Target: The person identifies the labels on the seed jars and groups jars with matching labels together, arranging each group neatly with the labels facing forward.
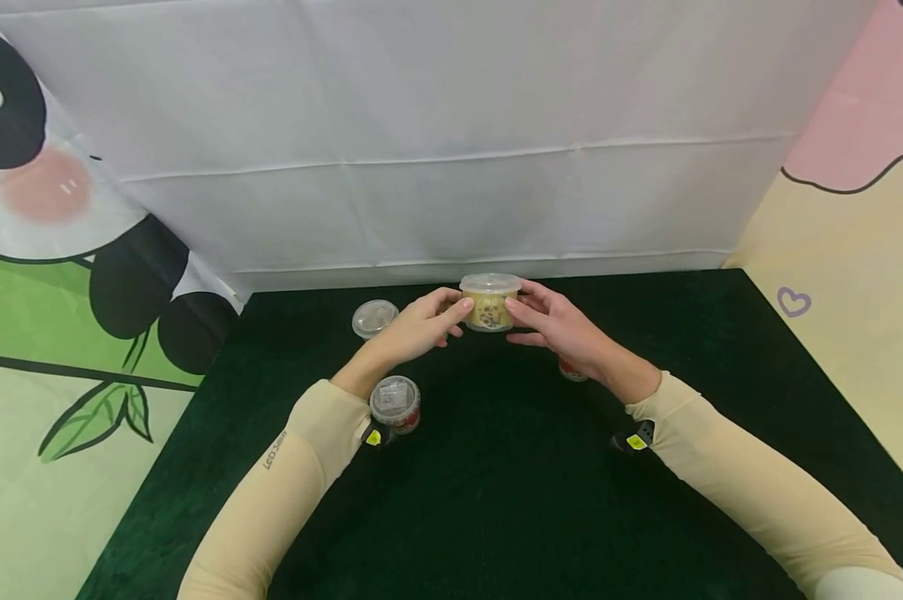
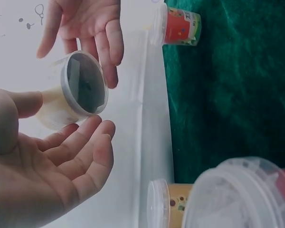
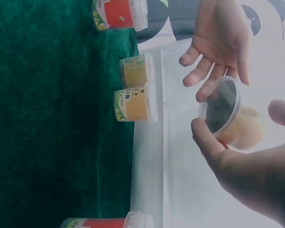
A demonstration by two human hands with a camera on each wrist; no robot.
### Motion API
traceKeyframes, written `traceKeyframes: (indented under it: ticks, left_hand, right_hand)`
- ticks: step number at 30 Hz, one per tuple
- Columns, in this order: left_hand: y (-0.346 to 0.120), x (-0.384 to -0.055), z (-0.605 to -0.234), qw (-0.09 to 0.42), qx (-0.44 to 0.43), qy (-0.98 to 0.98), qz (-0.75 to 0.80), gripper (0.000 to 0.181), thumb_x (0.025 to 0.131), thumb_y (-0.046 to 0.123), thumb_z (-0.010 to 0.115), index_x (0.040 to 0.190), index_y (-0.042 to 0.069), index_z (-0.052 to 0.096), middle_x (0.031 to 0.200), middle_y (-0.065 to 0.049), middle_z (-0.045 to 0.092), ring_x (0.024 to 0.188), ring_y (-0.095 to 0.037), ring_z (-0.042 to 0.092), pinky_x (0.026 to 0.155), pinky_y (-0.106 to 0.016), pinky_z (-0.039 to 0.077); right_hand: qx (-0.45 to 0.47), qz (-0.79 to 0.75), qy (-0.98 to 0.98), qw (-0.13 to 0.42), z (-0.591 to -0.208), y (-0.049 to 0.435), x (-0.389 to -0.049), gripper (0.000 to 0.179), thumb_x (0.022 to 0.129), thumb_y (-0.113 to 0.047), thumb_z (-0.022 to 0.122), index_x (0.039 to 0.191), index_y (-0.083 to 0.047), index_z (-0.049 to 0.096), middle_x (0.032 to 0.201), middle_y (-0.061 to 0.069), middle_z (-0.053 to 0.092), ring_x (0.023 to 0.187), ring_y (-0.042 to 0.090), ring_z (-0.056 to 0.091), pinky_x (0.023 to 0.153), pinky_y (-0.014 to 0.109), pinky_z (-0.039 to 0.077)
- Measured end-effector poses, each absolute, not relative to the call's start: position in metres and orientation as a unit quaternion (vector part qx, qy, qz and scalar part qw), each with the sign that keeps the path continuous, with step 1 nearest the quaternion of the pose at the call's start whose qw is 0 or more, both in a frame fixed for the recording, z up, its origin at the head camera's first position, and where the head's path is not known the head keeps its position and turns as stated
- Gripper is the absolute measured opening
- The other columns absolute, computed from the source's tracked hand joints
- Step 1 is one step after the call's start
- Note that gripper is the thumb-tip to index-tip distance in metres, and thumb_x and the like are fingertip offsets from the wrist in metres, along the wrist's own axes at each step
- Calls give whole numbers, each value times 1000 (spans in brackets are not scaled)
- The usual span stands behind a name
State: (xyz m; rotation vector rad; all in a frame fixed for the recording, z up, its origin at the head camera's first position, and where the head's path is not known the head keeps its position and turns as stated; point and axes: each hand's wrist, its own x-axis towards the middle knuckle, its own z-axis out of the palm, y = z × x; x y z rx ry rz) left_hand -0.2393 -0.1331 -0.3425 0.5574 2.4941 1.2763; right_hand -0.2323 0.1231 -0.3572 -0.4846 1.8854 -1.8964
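Note:
A short, round plastic tub (image 1: 491, 308) with a clear lid and a yellow printed label is raised off the table between my two hands. My left hand (image 1: 419, 325) holds its left side, thumb toward me. On the opposite side, my right hand (image 1: 569, 331) grips it with the thumb on the front of the label. In the left wrist view, the tub's round, dark-looking end (image 2: 87, 83) faces the table. The contents seen through the side in the right wrist view look pale yellow (image 3: 249, 126).
A lidded tub (image 1: 374, 317) stands behind my left hand. Nearer me, a red-labelled tub (image 1: 396, 403) is beside my left wrist. Another red-labelled tub (image 1: 573, 372) is partly hidden under my right hand. Two yellowish tubs (image 3: 134, 105) sit side by side on the dark green cloth (image 1: 496, 500). White fabric (image 1: 451, 200) hangs behind.

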Motion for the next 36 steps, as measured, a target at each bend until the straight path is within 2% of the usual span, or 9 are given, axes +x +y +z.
traceKeyframes:
  ticks: [6, 12, 16, 23, 27, 33, 36]
  left_hand:
    - [-138, -246, -349, 144, 184, 866, 442, 57, 108, 48, 44, 145, 4, 47, 127, -13, 63, 107, -27, 65, 85, -40, 57]
    - [-138, -258, -358, 150, 192, 881, 406, 52, 109, 41, 45, 144, 3, 49, 127, -14, 65, 104, -27, 64, 81, -36, 56]
    - [-133, -267, -362, 149, 201, 897, 365, 49, 109, 35, 47, 142, 0, 51, 124, -18, 65, 100, -25, 64, 80, -36, 55]
    - [-126, -277, -366, 143, 182, 925, 302, 44, 107, 31, 53, 135, -3, 55, 119, -16, 67, 103, -28, 65, 89, -42, 54]
    - [-121, -284, -370, 140, 186, 942, 242, 41, 105, 31, 58, 127, -3, 61, 115, -14, 69, 99, -26, 66, 87, -40, 53]
    - [-114, -285, -370, 153, 166, 954, 196, 34, 103, 31, 60, 113, -2, 62, 84, -8, 68, 72, -21, 64, 66, -32, 50]
    - [-110, -284, -369, 162, 154, 959, 174, 31, 103, 31, 60, 106, 0, 61, 70, -5, 63, 67, -23, 67, 59, -29, 48]
  right_hand:
    - [-158, -659, 706, 205, -356, 116, -238, 64, 109, -42, 43, 161, -11, 22, 150, 17, 40, 137, 35, 44, 110, 52, 41]
    - [-128, -653, 713, 219, -360, 108, -249, 64, 109, -46, 38, 160, -9, 24, 152, 17, 39, 138, 36, 42, 112, 54, 38]
    - [-102, -653, 716, 225, -370, 104, -258, 64, 110, -44, 39, 160, -7, 22, 154, 18, 37, 140, 37, 41, 113, 54, 36]
    - [-95, -655, 717, 220, -384, 96, -270, 61, 110, -36, 42, 159, -6, 22, 157, 17, 33, 144, 34, 36, 116, 51, 33]
    - [-77, -659, 713, 227, -393, 91, -275, 63, 110, -37, 42, 160, -5, 21, 160, 17, 29, 148, 31, 30, 117, 48, 31]
    - [-52, -676, 699, 227, -405, 85, -281, 57, 110, -27, 46, 158, -4, 25, 153, 17, 38, 143, 31, 38, 113, 44, 39]
    - [-43, -683, 693, 227, -409, 83, -283, 57, 110, -25, 47, 158, -3, 25, 151, 18, 41, 141, 31, 41, 111, 43, 42]
